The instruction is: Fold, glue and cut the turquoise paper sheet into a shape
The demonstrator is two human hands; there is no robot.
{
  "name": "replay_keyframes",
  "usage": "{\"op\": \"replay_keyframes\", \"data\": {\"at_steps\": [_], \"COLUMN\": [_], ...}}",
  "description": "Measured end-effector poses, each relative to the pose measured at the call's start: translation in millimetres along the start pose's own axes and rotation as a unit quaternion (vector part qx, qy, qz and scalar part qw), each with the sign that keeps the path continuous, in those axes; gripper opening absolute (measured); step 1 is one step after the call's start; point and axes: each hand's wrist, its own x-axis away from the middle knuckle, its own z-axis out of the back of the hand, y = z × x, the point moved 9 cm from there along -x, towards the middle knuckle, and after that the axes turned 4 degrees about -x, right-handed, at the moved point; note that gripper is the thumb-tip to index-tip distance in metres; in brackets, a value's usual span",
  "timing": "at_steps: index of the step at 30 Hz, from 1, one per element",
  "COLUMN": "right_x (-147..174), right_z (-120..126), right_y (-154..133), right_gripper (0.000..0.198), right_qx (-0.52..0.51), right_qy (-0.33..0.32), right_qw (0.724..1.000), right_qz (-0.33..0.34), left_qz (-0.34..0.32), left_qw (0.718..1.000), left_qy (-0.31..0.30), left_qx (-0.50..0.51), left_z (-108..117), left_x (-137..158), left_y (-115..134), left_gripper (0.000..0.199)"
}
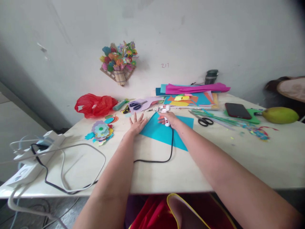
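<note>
A blue sheet (pixel 181 136) of paper or foam lies on the table in front of me. My left hand (pixel 137 124) rests with fingers spread at the sheet's left edge, holding nothing. Over the far part of the sheet, my right hand (pixel 169 120) is closed around a white glue gun (pixel 165 110) with its nozzle pointing left. A black cord (pixel 172 143) runs from its handle across the sheet and under my left forearm. Part of the handle is hidden by my fingers.
Paper flowers (pixel 101 130), a red plastic bag (pixel 94 105) and a power strip (pixel 30 168) with loose cables are on the left. Black-handled scissors (pixel 205 121), a phone (pixel 237 110) and a mango-like fruit (pixel 280 115) lie right. Coloured sheets (pixel 200 99) are stacked behind.
</note>
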Motion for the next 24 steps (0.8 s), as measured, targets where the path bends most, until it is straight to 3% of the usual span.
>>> {"op": "replay_keyframes", "data": {"at_steps": [6,24], "right_x": [-0.6,1.5], "right_z": [0.0,1.8], "right_y": [-0.1,-1.9], "right_gripper": [0.018,0.021], "right_qx": [0.005,0.002], "right_qy": [-0.001,0.004], "right_qw": [1.0,1.0], "right_qz": [0.003,0.008], "left_qz": [-0.032,-0.037], "left_qw": [0.999,0.994], "left_qy": [-0.004,0.082], "left_qx": [-0.015,-0.057], "left_z": [-7.7,13.8], "left_x": [-4.3,7.1], "left_y": [12.9,30.3], "left_gripper": [0.053,0.053]}}
